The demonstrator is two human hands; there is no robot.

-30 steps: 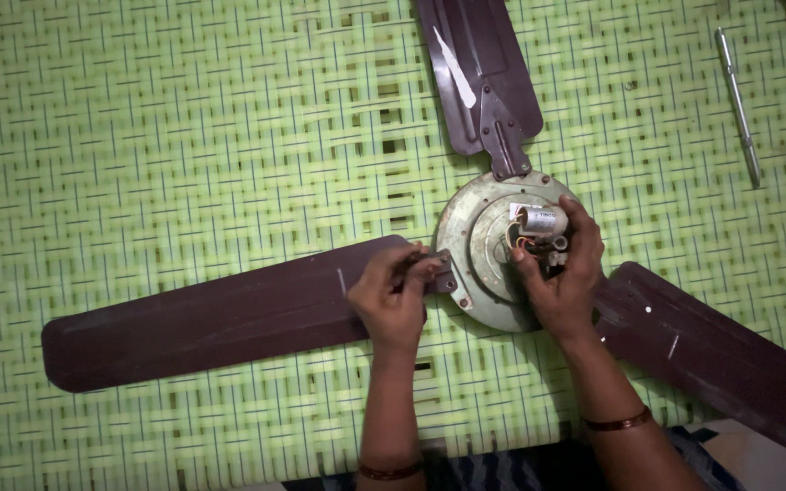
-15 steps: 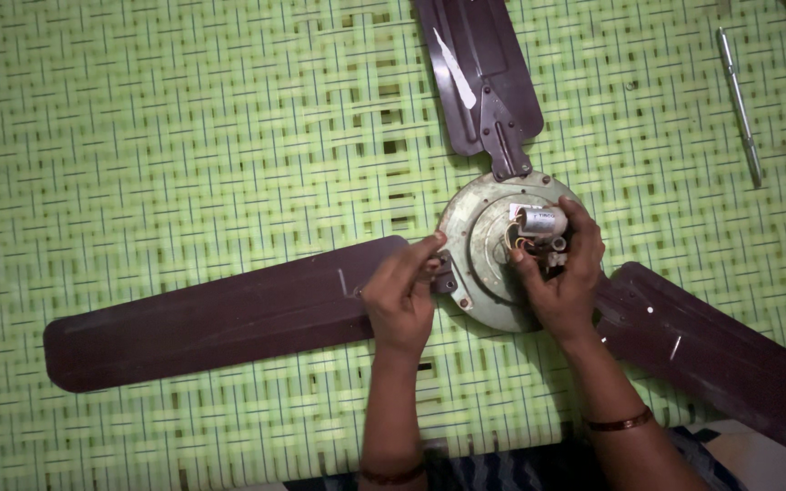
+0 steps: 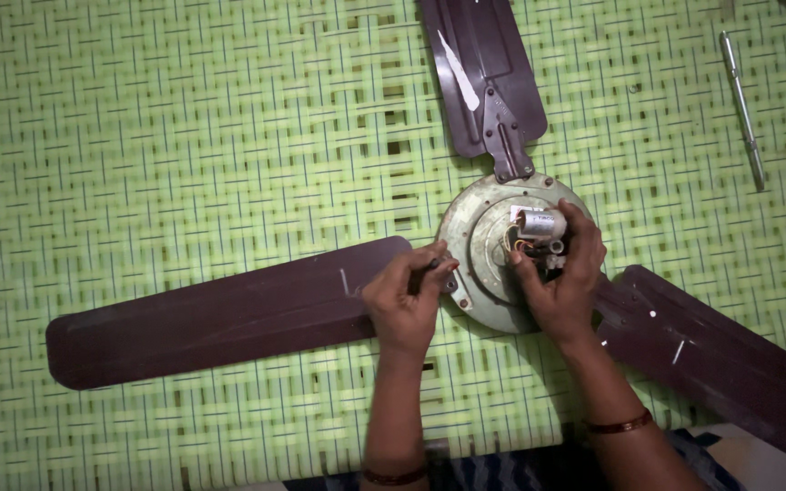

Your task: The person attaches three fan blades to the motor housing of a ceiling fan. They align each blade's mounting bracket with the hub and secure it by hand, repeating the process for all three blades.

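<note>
The ceiling fan lies flat on a green woven mat (image 3: 184, 136), its round metal motor housing (image 3: 484, 264) facing up and all three dark maroon blades, as far as I can see, attached: one blade (image 3: 220, 314) runs out to the left, another blade (image 3: 484, 73) points up toward the top edge, and a third blade (image 3: 711, 355) stretches off to the lower right. The left hand (image 3: 407, 305) is closed, fingers pinched together, right at the spot where the left blade's bracket meets the housing rim; something small and dark sits in that pinch, perhaps a screw or the tip of a tool, but I cannot tell which. The right hand (image 3: 561, 277) is cupped over the centre of the housing, fingers curled round a small pale cylinder, likely the capacitor (image 3: 539, 221), with coloured wires (image 3: 516, 241) showing beside it. Judging by that, the work looks to be in its early or middle part: the hub is open and its wiring exposed, yet no blade has come away and no loose screws lie on the mat that I can make out. A slim silver tool (image 3: 743, 109), maybe a screwdriver or a pen, lies well apart at the upper right, untouched. There is no box, tray or bowl anywhere here; the nearest thing to a container is the open recess of the housing, which holds the cylinder and wires.
</note>
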